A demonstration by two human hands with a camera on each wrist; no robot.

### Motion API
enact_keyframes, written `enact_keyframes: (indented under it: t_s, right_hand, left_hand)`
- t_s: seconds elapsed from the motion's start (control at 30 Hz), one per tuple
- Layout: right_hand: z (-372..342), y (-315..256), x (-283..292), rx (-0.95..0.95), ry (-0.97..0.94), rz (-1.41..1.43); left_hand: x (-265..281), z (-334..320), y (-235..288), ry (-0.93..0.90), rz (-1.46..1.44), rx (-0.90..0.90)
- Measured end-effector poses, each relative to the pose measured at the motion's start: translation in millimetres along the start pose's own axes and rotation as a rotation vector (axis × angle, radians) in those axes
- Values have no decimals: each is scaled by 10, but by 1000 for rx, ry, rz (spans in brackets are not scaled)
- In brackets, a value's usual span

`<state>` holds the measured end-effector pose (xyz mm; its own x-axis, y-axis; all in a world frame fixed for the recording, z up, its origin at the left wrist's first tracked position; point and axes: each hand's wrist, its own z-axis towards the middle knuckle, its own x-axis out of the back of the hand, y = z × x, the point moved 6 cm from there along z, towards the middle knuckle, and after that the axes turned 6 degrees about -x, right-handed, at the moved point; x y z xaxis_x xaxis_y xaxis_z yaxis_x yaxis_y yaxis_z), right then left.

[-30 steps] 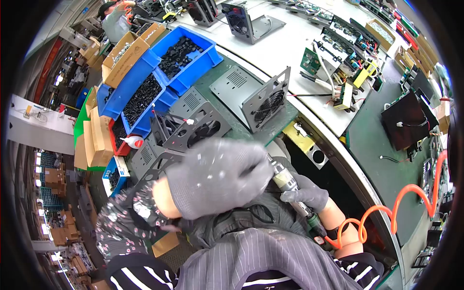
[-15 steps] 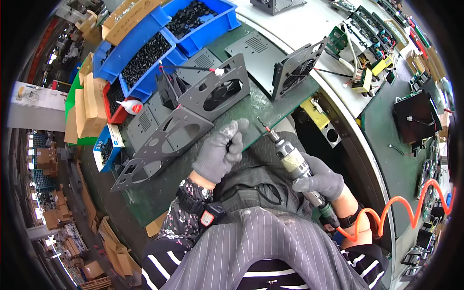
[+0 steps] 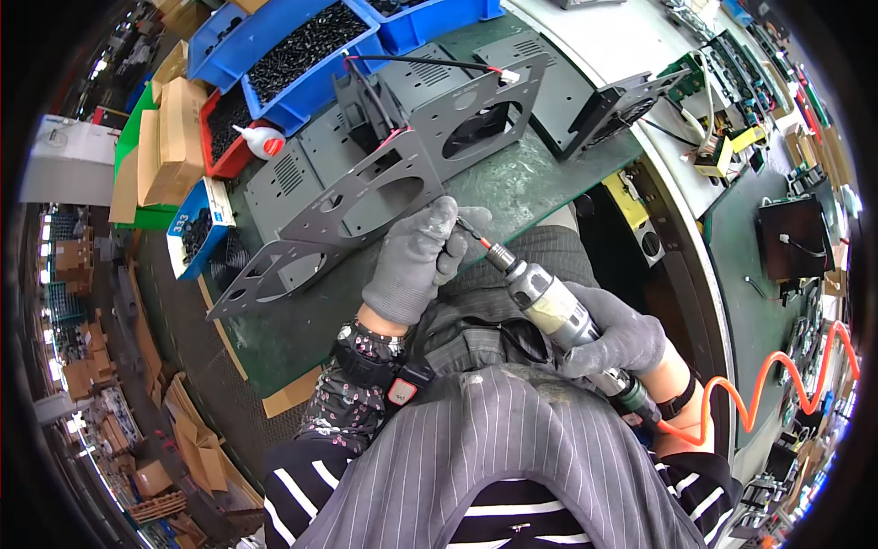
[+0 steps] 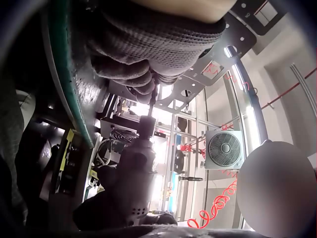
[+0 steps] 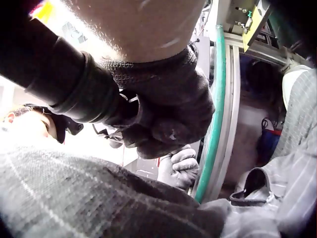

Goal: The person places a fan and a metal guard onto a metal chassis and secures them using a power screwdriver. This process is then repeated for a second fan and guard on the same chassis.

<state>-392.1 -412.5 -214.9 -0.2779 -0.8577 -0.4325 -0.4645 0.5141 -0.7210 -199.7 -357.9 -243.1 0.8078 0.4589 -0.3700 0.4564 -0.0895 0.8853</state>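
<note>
In the head view my right hand (image 3: 622,334), in a grey glove, grips a pneumatic screwdriver (image 3: 551,306) round its body. Its bit (image 3: 476,236) points up and left. My gloved left hand (image 3: 416,256) has its fingers curled, with thumb and fingertips pinched at the tip of the bit; any small part inside them is hidden. The left wrist view shows the bit (image 4: 154,96) meeting the curled fingers (image 4: 145,88). Just beyond the left hand stand grey metal brackets (image 3: 375,197) with round cutouts. A black fan (image 3: 489,123) shows through one of them.
Blue bins (image 3: 306,55) of small black parts, a red bin (image 3: 224,137) and a white bottle (image 3: 262,140) stand at the left of the green bench (image 3: 494,197). Another bracket with a fan (image 3: 613,123) is further right. An orange coiled hose (image 3: 745,403) trails from the screwdriver.
The left hand came down from a blurred sweep across the brackets to the lap side of the bench. The screwdriver's bit has since moved left and up to meet its fingertips.
</note>
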Motion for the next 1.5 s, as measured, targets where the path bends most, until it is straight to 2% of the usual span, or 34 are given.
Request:
enact_keyframes:
  t_s: [0.1, 0.17, 0.2, 0.27, 0.3, 0.37, 0.4, 0.47, 0.53, 0.57, 0.67, 0.73, 0.8, 0.87, 0.93, 1.0, 1.07, 1.13, 1.17, 1.23, 1.27, 1.37, 1.47, 1.5]
  right_hand:
    - [5, -4, -16, -3, 2, -18]
    - [0, 38, -25, -36, -12, -17]
    - [-4, 57, -21, -38, -12, -17]
    - [-3, 73, -25, -29, -37, -119]
    - [0, 86, -33, -26, -53, -127]
    - [10, 44, -85, 61, -29, -71]
    - [0, 1, -136, 42, -6, -2]
    - [42, 126, -75, -3, 4, 48]
    - [69, 199, -22, -13, 40, -64]
    - [77, 230, -20, -14, 53, -51]
    - [136, 262, -33, -26, 25, 61]
    - [165, 240, 3, 19, 86, 14]
    - [156, 224, -6, -31, 56, 33]
    - [126, 216, 27, -4, 84, 21]
    - [133, 198, 8, -5, 84, 41]
    - [138, 240, 12, -16, 86, 108]
    - [190, 342, 100, 40, 116, 80]
    - [203, 339, 69, 29, 119, 60]
    - [205, 322, 48, 17, 141, 61]
    - [196, 319, 25, -18, 162, 68]
    - [196, 305, 11, -13, 162, 63]
    - [183, 281, -6, 4, 165, 41]
    - [147, 285, -7, -10, 185, 40]
    - [142, 296, 3, -13, 190, 45]
  left_hand:
    - [8, -25, 42, -22, 27, -2]
    - [-36, -53, 145, -42, 253, -26]
    - [-17, -50, 140, -41, 251, -24]
    - [-26, -53, 139, -167, 282, -63]
    - [-8, -61, 102, -151, 288, -70]
    - [-9, -94, -30, -170, 81, -33]
    - [-2, -130, -38, -194, 124, -103]
    - [28, -278, -53, -181, -28, 48]
    - [160, -382, -47, -338, 47, 27]
    - [234, -489, -10, -314, 162, 69]
    - [357, -651, -78, -268, 117, 102]
    - [497, -758, -166, -340, 155, 177]
    - [598, -872, -133, -498, 647, -106]
    - [791, -1075, 147, -381, 972, 351]
    - [1135, -1260, 485, -158, 1164, 366]
    - [1480, -1383, 865, 162, 1363, 305]
    - [1810, -1470, 1213, 446, 1366, 215]
    - [2141, -1473, 1426, 647, 1705, 20]
    - [2252, -1412, 1453, 666, 1706, 15]
    - [2401, -1294, 1453, 691, 1815, 201]
    - [2398, -1264, 1433, 697, 1814, 194]
    - [2383, -1103, 1222, 495, 1838, 174]
    - [2351, -1146, 1147, 544, 1864, 147]
    - [2278, -1192, 1157, 555, 1891, 71]
